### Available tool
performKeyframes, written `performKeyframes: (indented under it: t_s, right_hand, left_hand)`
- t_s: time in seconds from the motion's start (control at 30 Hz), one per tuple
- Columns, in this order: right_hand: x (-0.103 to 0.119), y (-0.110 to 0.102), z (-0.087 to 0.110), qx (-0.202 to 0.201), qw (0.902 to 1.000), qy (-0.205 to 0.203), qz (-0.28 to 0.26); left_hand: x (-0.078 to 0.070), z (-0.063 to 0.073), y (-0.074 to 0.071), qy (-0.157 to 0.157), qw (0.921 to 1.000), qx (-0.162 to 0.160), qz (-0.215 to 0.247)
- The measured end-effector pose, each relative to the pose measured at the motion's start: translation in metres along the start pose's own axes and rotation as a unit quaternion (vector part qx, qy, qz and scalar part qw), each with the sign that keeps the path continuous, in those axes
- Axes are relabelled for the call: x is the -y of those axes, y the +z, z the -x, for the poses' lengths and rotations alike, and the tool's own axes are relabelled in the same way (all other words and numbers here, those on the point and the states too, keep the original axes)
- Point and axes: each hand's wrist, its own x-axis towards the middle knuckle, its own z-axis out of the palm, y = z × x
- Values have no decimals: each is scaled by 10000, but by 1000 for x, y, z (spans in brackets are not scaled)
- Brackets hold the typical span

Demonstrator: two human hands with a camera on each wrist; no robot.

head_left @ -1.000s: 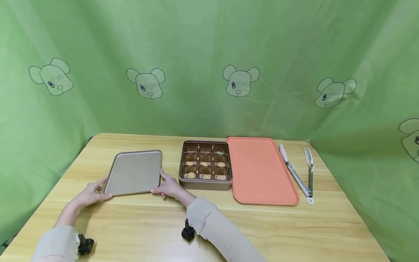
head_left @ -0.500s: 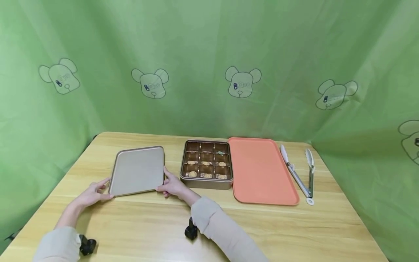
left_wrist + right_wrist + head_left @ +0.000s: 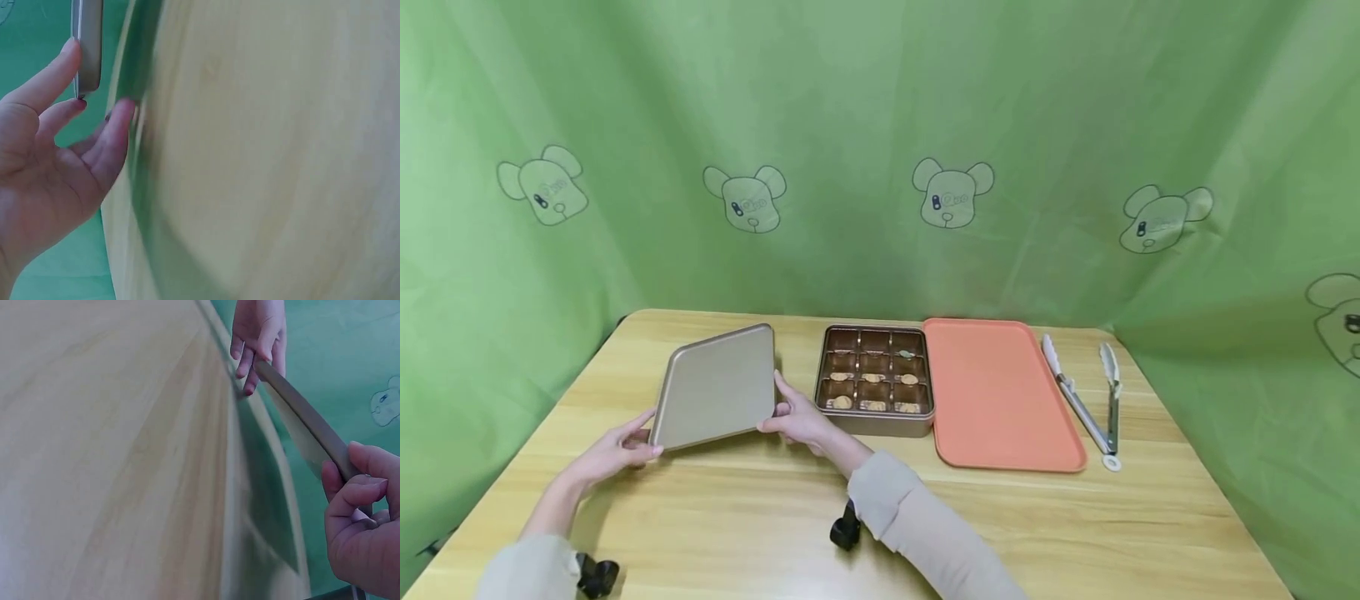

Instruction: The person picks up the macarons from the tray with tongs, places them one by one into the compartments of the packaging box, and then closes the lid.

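Observation:
A square bronze metal lid (image 3: 718,387) is held up off the table, its right side higher than its left in the head view. My left hand (image 3: 613,450) pinches its near left corner between thumb and fingers; the left wrist view shows the lid's rim (image 3: 87,47) between thumb and index finger. At the near right corner my right hand (image 3: 801,417) grips the rim, with curled fingers under it in the right wrist view. Right of that hand stands a bronze tin (image 3: 872,423) with nine compartments, several holding cookies (image 3: 842,402) and one a green piece (image 3: 906,353).
An orange tray (image 3: 1003,392) lies against the tin's right side. Beyond it, metal tongs (image 3: 1078,408) with white tips lie spread on the wooden table (image 3: 737,525). A green curtain (image 3: 850,100) hangs behind the table and at both sides.
The lid has risen off the table, its right side tilting upward, with both hands holding it. The tin, tray and tongs stay in place while the head view shifts slightly.

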Motion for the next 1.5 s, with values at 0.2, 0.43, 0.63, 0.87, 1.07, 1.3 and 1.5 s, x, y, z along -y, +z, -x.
performKeyframes:
  t_s: [0.2, 0.43, 0.63, 0.87, 1.07, 1.3, 1.5]
  right_hand:
    - [8, -8, 8, -217, 9997, -97, 105]
    - [15, -38, 25, -305, 9992, -251, -59]
    - [21, -78, 50, -144, 9987, -490, -29]
    - [27, -114, 70, 116, 9969, -725, 297]
    - [26, -136, 85, 398, 9948, -775, 518]
    - [24, -155, 103, 465, 9929, -1007, 441]
    - [27, -166, 117, 269, 9907, -1170, 635]
  left_hand:
    - [-8, -7, 0, 192, 9973, 35, 702]
    - [-33, -23, 12, 1050, 9815, 184, 1589]
    - [-66, -38, 36, 1399, 9678, 318, 2067]
    - [-93, -48, 58, 1388, 9734, 264, 1805]
    - [-107, -50, 76, 1583, 9667, 447, 1962]
    - [-123, -58, 92, 1640, 9654, 611, 1931]
    - [-138, -65, 99, 1669, 9643, 735, 1919]
